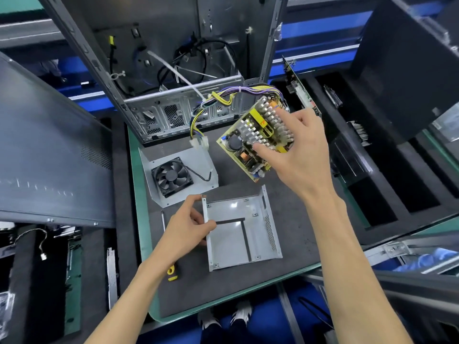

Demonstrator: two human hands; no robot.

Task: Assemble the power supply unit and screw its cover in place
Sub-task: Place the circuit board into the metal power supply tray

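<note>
- While the right hand grips the board by its heatsinks, lifted above the mat, its wires trailing to the PC case could snag and tilt it.
- Left hand, fingers pinching the tray wall, steadies it; a slip would shift the standoffs.
- Fan cover lies beside the tray on grey foam; black trays crowd both sides.
</note>
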